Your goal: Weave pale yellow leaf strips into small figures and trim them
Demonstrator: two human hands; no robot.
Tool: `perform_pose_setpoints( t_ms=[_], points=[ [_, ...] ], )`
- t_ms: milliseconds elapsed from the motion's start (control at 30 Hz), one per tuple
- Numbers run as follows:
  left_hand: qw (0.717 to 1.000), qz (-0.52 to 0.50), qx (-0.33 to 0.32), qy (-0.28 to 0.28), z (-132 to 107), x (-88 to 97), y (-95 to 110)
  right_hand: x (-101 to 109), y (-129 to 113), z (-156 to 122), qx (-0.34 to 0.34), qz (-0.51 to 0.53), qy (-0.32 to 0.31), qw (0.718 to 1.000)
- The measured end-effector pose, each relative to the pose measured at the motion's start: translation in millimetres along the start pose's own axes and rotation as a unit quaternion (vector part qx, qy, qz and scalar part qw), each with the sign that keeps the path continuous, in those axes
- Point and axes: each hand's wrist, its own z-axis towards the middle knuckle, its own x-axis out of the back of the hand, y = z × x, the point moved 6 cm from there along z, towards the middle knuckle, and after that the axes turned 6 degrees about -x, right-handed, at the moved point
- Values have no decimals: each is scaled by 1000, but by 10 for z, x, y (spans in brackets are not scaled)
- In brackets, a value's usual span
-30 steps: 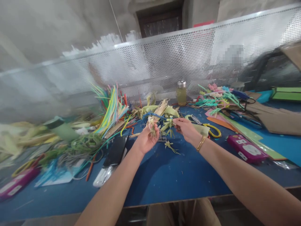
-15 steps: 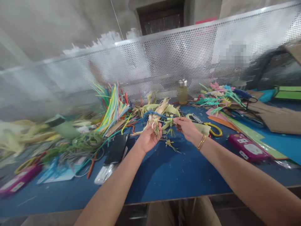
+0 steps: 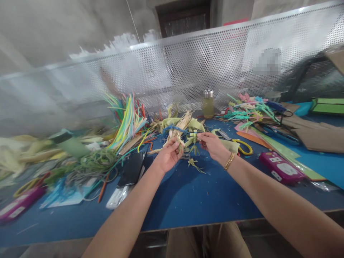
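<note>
My left hand is closed, its fingertips pinching a small pale-green piece of dried husk that the fingers mostly cover. Facing it from the right, my right hand has thumb and forefinger pressed together; whatever lies between them is too small to make out. Just left of those fingertips is a little knotted green husk figure. Behind both hands lies a heap of dried husk leaves crossed by a blue twisted strand. A small star-shaped husk scrap rests on the blue table below.
Scissors with yellow handles lie right of my hands, a magenta box farther right. Pipe cleaners stand in a bunch at left, near a black pouch. A jar stands before the perforated metal screen.
The fingers of my left hand have curled over the husk piece, which showed more before. My right hand keeps its pinch, almost unmoved. The whole view has shifted slightly.
</note>
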Motion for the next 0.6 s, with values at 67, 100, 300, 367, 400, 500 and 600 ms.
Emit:
perform_pose_setpoints(
  t_ms=[67,100,300,367,400,500,600],
  points=[
    [1000,14,-14,12,16,32,6,2,0,5,3,1,0,1000],
    [999,20,-19,18,22,44,8,4,-1,7,4,2,0,1000],
    [998,40,-31,40,37,71,11,4,1,5,1,4,-2,1000],
    [997,43,-36,46,38,78,10,4,-1,2,1,4,-1,1000],
    [997,44,-38,49,39,82,9,4,-4,1,3,4,-1,1000],
    [996,52,-43,56,39,91,3,4,-3,2,5,8,-7,1000],
    [995,59,-50,64,37,93,0,-22,8,0,5,7,-32,999]
  ],
)
